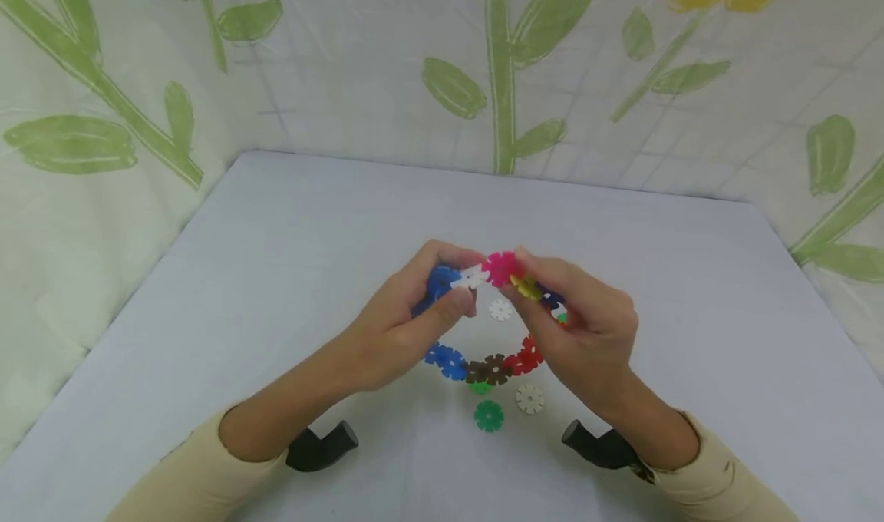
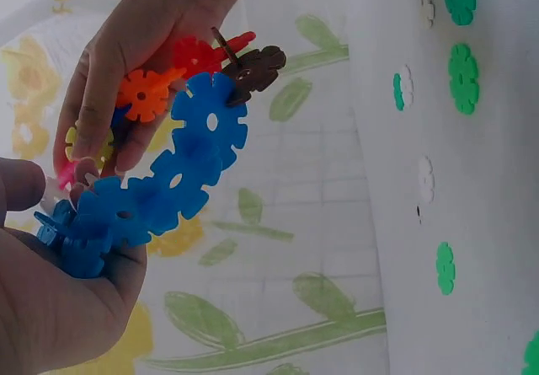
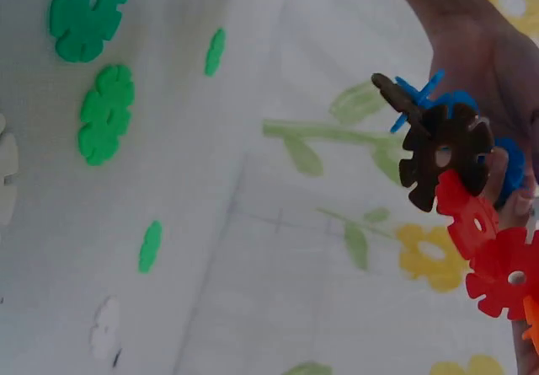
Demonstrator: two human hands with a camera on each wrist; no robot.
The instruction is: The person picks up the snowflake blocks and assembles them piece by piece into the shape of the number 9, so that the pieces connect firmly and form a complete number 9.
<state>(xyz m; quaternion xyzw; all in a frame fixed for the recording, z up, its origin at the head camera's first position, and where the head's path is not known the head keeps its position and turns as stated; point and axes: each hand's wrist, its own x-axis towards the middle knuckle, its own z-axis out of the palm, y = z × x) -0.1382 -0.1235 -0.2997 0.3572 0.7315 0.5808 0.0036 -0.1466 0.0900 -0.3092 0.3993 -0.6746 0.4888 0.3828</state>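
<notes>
Slotted plastic flower discs are joined in a loop held above the table by both hands. My left hand (image 1: 394, 330) grips its left side, with blue discs (image 1: 443, 282) in the palm and a white disc (image 1: 471, 277) near the thumb tip. My right hand (image 1: 587, 322) pinches the loop by a pink disc (image 1: 500, 268) and a yellow disc (image 1: 526, 286). Below hang brown discs (image 1: 496, 369) and red discs (image 1: 528, 355). An orange disc (image 2: 141, 95) shows beside the right fingers in the left wrist view. Fingers partly hide where white meets pink.
Loose discs lie on the white table (image 1: 311, 223): a green disc (image 1: 489, 416), a white disc (image 1: 529, 398) and another white disc (image 1: 500, 310) seen through the loop. Black wrist mounts (image 1: 321, 447) stick out by both sleeves. A flower-patterned curtain (image 1: 373, 84) stands behind the table.
</notes>
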